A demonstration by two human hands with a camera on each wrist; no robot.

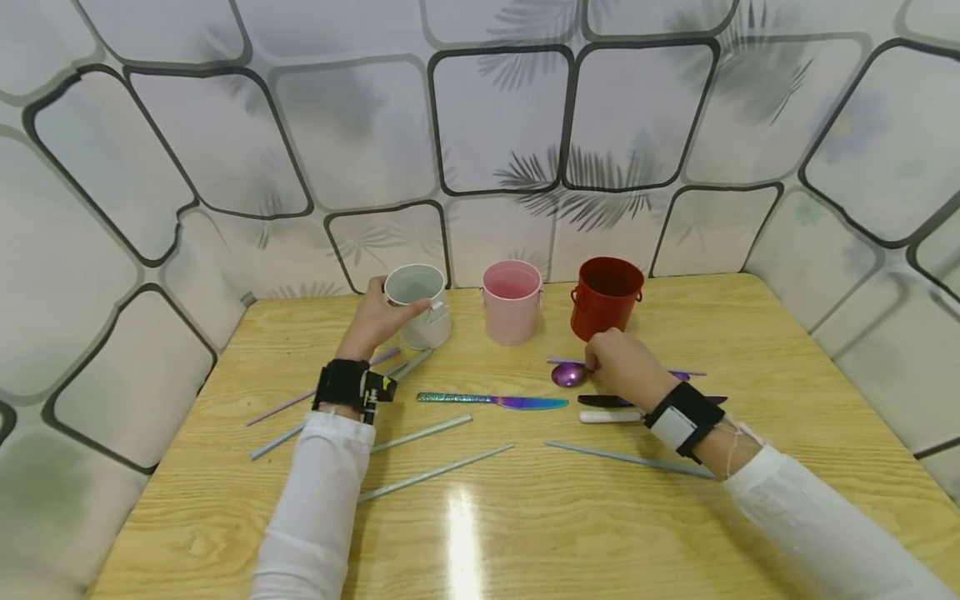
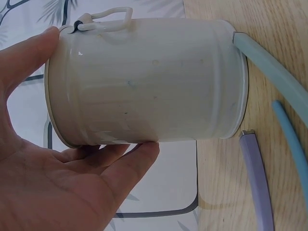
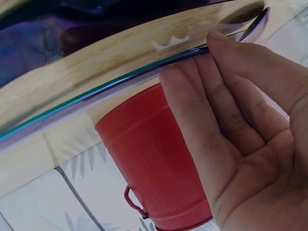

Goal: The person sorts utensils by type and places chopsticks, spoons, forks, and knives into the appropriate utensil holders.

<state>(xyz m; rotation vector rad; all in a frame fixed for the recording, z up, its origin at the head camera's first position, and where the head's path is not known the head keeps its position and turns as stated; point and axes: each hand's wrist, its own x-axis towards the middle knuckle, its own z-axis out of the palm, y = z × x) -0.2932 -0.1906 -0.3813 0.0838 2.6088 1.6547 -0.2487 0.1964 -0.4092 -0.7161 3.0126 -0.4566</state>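
My left hand (image 1: 378,318) grips the small white bucket (image 1: 429,332), which stands upright at the back left. In the left wrist view the thumb lies at the bucket's rim, near a wire handle, and the fingers support the opposite side. My right hand (image 1: 628,365) pinches a shiny purple spoon (image 1: 568,375) by its slim handle, just in front of the red bucket (image 1: 606,292). In the right wrist view the spoon's iridescent handle (image 3: 139,73) passes between thumb and fingertips. The right hand partly hides the cutlery beneath it.
A pink bucket (image 1: 512,304) stands between the other two. A rainbow knife (image 1: 517,402), a dark knife (image 1: 600,401) and a white-handled piece (image 1: 609,417) lie in front. Several slim sticks, including a blue one (image 1: 630,457) and a pale green one (image 1: 442,472), are scattered on the wooden table.
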